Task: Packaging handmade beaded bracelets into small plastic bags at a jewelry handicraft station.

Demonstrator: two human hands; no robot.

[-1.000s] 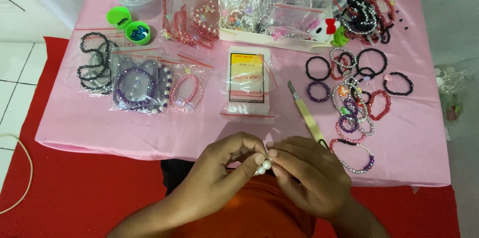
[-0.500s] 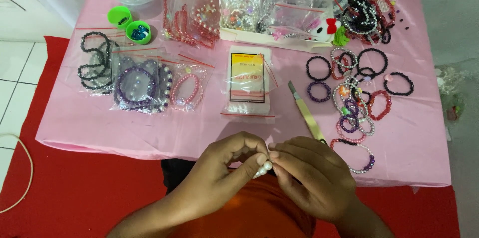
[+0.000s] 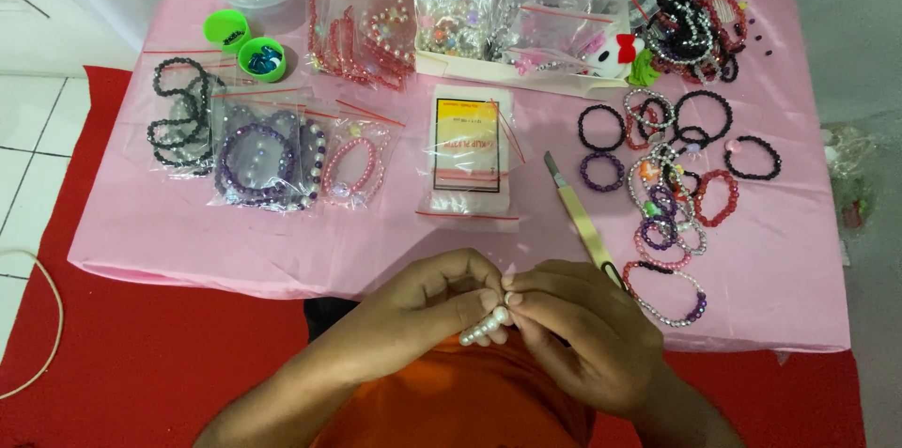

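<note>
Though pinched, pearl strand (image 3: 481, 327) slanting down-left

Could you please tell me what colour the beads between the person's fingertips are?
The beads are pearly white, seen best in the head view.

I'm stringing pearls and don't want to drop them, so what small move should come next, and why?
Probably slide the white pearl beads a little further along, away from the fingertips. The left hand and right hand pinch together just above the short row, which hangs below the pinch, off the pink table's edge.
</note>
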